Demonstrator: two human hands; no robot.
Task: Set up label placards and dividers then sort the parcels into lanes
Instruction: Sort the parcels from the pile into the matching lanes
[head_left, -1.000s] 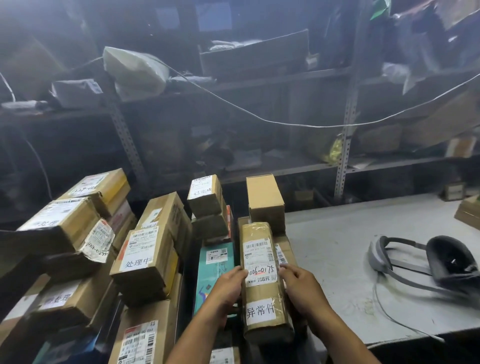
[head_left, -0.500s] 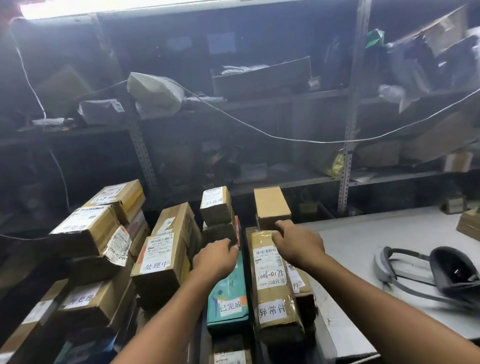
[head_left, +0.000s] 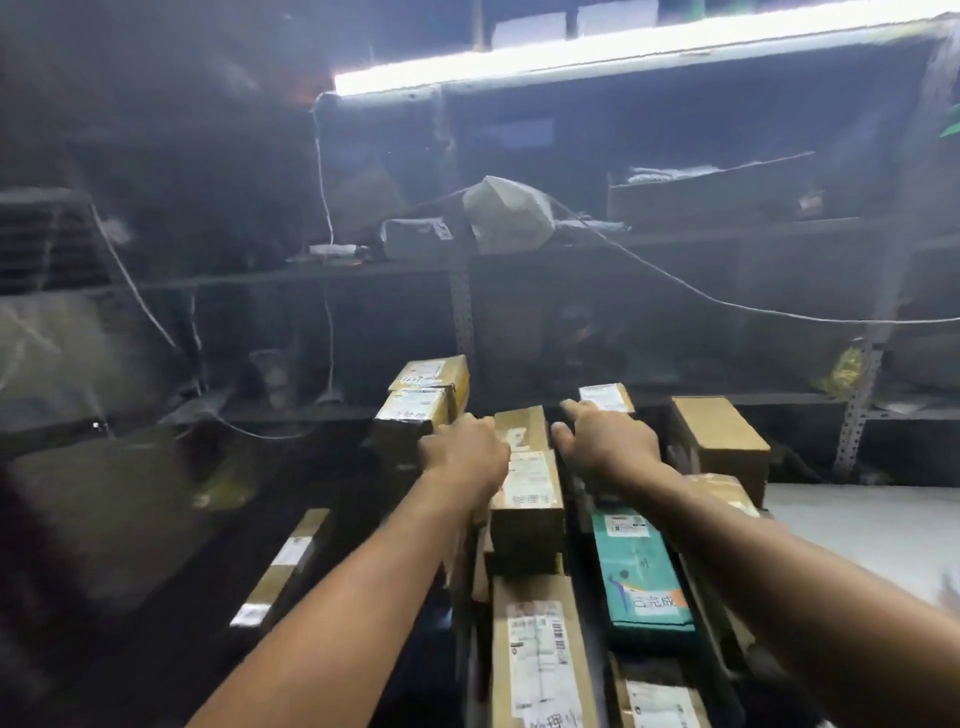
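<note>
Cardboard parcels lie in rows ahead of me. The middle row holds a labelled brown parcel (head_left: 527, 514) with a smaller brown box (head_left: 522, 423) behind it. My left hand (head_left: 465, 452) rests with curled fingers against that small box's left side. My right hand (head_left: 605, 441) is at its right side, fingers spread, reaching toward a white-labelled box (head_left: 605, 397). A teal parcel (head_left: 639, 577) with an orange-and-white tag lies under my right forearm. Two stacked boxes (head_left: 415, 410) stand to the left, and a plain brown box (head_left: 719, 436) to the right.
A metal shelf rack (head_left: 462, 312) with a white bag (head_left: 506, 213) stands behind the parcels, and a cable (head_left: 727, 306) hangs across it. A light strip (head_left: 571, 57) glows above. The white table (head_left: 872, 525) shows at right. A long flat parcel (head_left: 283, 566) lies at left.
Both hands left the taped parcel and reached forward and left to the far boxes. My view swung up and left, so the headset on the table is out of sight.
</note>
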